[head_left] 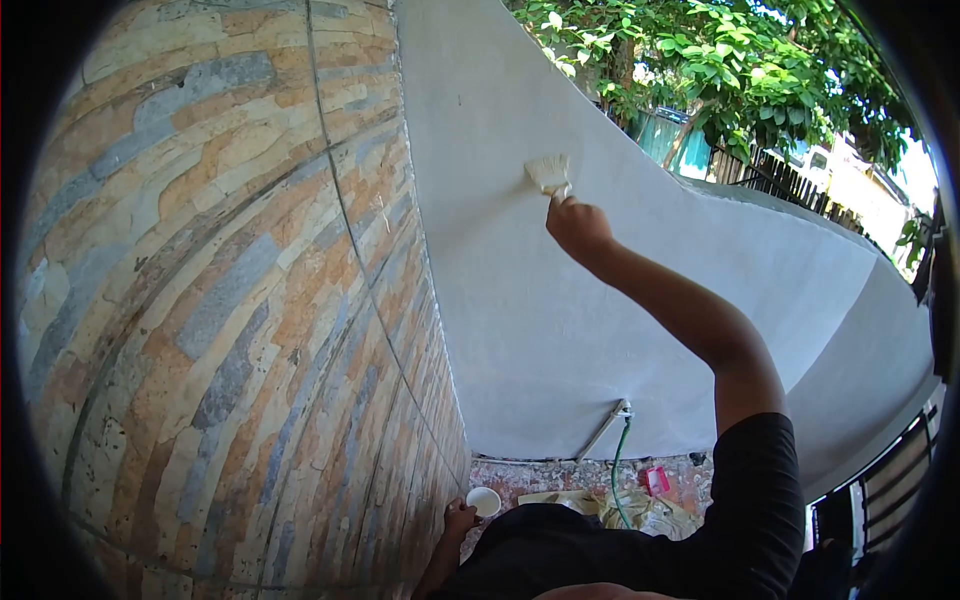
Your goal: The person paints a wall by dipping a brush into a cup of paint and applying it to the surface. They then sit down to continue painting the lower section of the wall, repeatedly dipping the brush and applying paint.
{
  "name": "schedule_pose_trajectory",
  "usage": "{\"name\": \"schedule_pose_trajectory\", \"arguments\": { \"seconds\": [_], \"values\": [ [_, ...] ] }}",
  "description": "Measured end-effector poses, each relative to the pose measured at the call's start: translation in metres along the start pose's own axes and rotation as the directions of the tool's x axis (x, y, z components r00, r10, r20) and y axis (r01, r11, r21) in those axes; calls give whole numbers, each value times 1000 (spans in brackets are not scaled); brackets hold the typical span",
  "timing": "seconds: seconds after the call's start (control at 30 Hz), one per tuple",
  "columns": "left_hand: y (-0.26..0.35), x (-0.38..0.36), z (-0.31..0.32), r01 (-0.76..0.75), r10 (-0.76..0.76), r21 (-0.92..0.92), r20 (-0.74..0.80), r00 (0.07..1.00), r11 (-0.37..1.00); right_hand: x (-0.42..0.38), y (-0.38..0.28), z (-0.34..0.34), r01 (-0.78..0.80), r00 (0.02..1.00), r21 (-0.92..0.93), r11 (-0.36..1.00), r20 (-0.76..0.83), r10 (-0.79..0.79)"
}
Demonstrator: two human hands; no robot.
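My right hand (580, 226) is closed round the handle of a wide paintbrush (549, 174), raised in front of the smooth grey-white wall (520, 300). The pale bristles point up and lie at or very near the wall's surface. Low in the view, my left hand (460, 516) grips a white cup (484, 502) by its left side, next to the stone-clad wall (230, 300). What the cup holds is too small to tell.
A tap (624, 408) with a green hose (617, 470) stands out from the lower wall. On the ground are crumpled sheets (655, 515) and a pink object (657, 481). Leafy branches (740, 60) and a dark fence (780, 180) lie beyond the wall's curved top.
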State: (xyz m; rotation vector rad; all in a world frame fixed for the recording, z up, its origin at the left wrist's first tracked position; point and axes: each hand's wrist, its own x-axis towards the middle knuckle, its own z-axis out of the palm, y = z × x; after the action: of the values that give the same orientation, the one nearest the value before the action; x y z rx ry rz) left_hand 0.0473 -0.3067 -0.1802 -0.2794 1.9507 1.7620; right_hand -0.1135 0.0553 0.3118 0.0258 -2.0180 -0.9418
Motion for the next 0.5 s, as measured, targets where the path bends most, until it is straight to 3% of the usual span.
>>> {"name": "schedule_pose_trajectory", "arguments": {
  "seconds": [0.17, 0.23, 0.33, 0.4, 0.5],
  "values": [
    [-4, -1, 4, 13, -13, -2, 25, 1000, 1000, -72, -57, 12, 61, 961, 236, 970, 250, -121],
    [1, -6, 5, 5, -6, 18, 26, 1000, 1000, -94, -72, 9, 37, 871, 366, 930, 445, -209],
    [10, -9, 6, 4, -3, -12, 59, 998, 1000, -140, -102, 23, -127, 740, 541, 831, 610, -283],
    [9, -13, 5, 5, -2, -30, 71, 998, 1000, -176, -125, 31, -407, 615, 571, 713, 748, -249],
    [20, -12, 4, 3, -1, -62, 40, 999, 998, -244, -161, 45, -698, 657, 613, 370, 754, -10]
  ]
}}
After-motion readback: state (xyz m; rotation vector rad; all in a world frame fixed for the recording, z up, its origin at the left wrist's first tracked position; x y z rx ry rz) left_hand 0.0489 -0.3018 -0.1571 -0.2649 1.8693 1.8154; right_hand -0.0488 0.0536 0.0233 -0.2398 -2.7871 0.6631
